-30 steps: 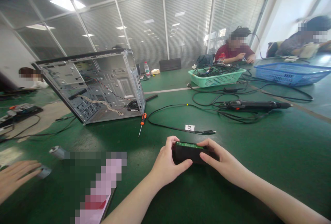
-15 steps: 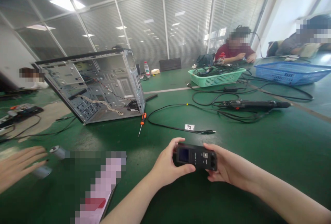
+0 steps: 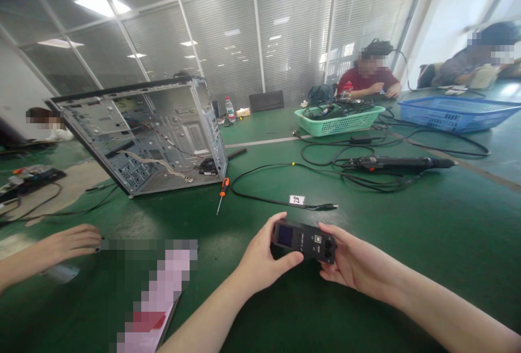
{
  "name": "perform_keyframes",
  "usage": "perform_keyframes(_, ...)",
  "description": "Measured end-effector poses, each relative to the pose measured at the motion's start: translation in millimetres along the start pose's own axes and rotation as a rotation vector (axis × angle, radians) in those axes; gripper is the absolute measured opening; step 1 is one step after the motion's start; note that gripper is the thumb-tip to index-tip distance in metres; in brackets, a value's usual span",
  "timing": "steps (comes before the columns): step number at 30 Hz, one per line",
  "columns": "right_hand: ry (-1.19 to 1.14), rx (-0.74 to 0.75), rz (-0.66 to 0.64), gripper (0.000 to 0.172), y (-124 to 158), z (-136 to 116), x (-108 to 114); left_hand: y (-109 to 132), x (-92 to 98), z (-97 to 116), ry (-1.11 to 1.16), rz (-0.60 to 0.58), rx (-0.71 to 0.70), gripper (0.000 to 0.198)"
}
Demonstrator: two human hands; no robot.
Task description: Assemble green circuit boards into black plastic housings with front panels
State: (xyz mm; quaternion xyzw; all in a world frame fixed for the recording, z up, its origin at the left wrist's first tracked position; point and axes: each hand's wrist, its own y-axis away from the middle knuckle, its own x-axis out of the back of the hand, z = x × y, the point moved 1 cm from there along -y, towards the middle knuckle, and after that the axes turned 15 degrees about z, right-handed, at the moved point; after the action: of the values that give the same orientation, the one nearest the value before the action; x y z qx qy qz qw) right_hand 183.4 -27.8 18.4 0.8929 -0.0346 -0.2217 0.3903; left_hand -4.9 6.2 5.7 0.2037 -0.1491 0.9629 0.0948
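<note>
Between my two hands is a small black electronic box [image 3: 303, 240] with a dark square screen and a square USB port on its face. My left hand [image 3: 260, 258] grips its screen end, thumb along the lower edge. At the port end, my right hand [image 3: 345, 258] holds it with fingers above and below. The box is tilted a little, right end lower, above the green table [image 3: 252, 309]. Beyond it lies a black cable [image 3: 268, 201] with a plug end and a white number tag [image 3: 297, 200]. An orange-handled screwdriver [image 3: 223, 189] lies to the left of the cable.
An open computer case [image 3: 179, 125] stands at the left. Another person's hand [image 3: 75, 241] reaches in near a metal cylinder [image 3: 63, 273]. A pink phone-like item [image 3: 158, 288] lies front left. Behind are an electric screwdriver [image 3: 399, 163], a green basket [image 3: 337, 125] and a blue basket [image 3: 456, 117].
The other person's hand has moved right and now covers the farther metal cylinder. My hands still hold the black box, which has tilted slightly more.
</note>
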Motion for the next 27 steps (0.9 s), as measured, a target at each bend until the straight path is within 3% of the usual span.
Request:
perform_keyframes(7,0.274,0.502,0.087,0.039,-7.8,-0.1,9.4,-0.8,-0.4,-0.1,0.034,0.018,0.032,0.072)
perform_keyframes(12,0.628,0.791,0.113,0.052,-9.9,-7.5,15.6,-3.6,-1.6,-5.2,0.084,0.053,0.100,0.049)
perform_keyframes(18,0.823,1.076,0.120,0.038,-7.8,-11.1,18.7,-4.0,-1.1,-3.2,0.033,0.065,0.112,0.052)
perform_keyframes(23,0.941,1.140,0.087,0.044,-10.0,-9.7,21.5,-3.3,-0.4,2.1,-0.064,0.080,0.099,0.040)
perform_keyframes(27,0.971,1.146,0.097,0.048,-12.8,-8.7,23.0,-3.1,-1.2,-0.7,-0.073,0.092,0.070,0.041)
